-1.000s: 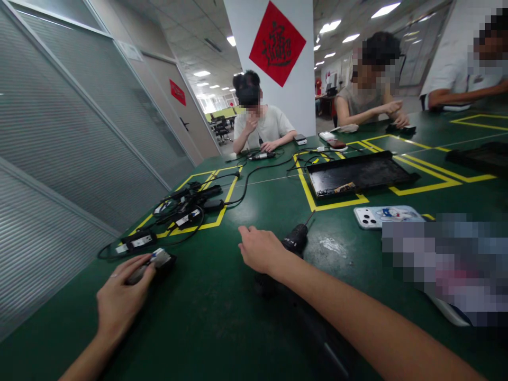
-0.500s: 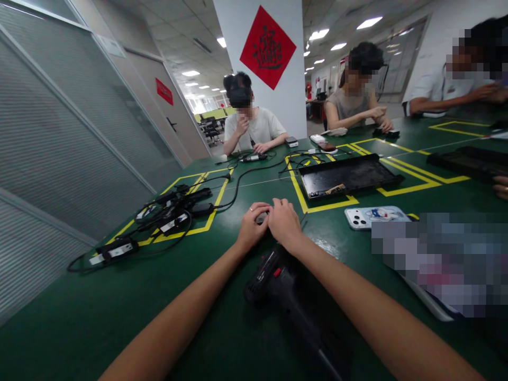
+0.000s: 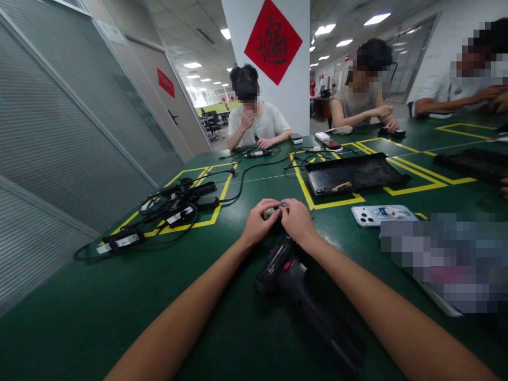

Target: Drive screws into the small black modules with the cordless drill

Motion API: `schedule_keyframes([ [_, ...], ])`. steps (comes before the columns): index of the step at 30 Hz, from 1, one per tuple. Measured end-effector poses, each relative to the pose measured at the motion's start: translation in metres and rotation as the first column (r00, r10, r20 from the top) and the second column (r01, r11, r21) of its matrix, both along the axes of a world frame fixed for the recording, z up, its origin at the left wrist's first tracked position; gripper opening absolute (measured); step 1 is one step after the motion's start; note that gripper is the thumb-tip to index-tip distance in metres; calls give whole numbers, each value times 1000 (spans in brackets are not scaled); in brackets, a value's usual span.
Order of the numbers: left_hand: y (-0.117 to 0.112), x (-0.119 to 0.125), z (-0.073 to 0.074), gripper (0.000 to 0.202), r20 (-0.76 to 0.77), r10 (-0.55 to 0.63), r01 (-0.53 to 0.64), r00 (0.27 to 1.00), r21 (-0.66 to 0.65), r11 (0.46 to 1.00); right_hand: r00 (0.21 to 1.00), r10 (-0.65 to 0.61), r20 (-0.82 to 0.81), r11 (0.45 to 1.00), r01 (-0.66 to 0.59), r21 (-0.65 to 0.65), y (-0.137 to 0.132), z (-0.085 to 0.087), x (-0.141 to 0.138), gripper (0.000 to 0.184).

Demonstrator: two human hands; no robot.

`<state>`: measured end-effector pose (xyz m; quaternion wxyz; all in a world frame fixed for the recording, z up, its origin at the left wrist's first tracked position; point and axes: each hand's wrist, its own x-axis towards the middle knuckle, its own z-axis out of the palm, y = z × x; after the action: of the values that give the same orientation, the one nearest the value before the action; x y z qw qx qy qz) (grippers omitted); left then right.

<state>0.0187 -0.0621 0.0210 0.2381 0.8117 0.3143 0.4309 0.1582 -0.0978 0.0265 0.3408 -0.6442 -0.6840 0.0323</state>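
My left hand (image 3: 256, 221), with a ring on one finger, is closed around a small greyish object (image 3: 271, 213), mostly hidden by the fingers. Fingertips of my right hand (image 3: 298, 221) pinch at the same spot from the other side, where a bit of blue and white shows. What the small object is, I cannot make out. Just below the hands, between my forearms, a black cordless drill (image 3: 305, 301) with a red button lies on its side on the green table (image 3: 186, 301). Its front end is partly hidden by my right hand.
Left of my hands lies a tangle of black cables and adapters (image 3: 180, 203). A black tray-like casing (image 3: 353, 174) sits beyond on the right, near a phone (image 3: 383, 214) and a blurred-out item (image 3: 444, 264). Across the table sits a person (image 3: 260, 124); two others are at the right.
The view has shifted slightly, so the scene sits a little further right. My fingers have parted somewhat, showing more of the small object. The drill lies still.
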Motion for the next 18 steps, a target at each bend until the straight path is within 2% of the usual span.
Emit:
schedule_keyframes([
  [7, -4, -3, 5, 26, 0, -58, 58, 998, -71, 996, 998, 64, 4, 998, -64, -12, -7, 0, 8, 27],
  [13, -3, -1, 4, 24, 21, -33, 35, 999, -65, 997, 994, 107, 7, 994, -107, -37, -5, 3, 12, 26],
  [18, -2, 2, -3, 22, -10, 36, -36, 999, -21, 999, 992, 123, 9, 989, -122, -83, -3, 2, 12, 27],
])
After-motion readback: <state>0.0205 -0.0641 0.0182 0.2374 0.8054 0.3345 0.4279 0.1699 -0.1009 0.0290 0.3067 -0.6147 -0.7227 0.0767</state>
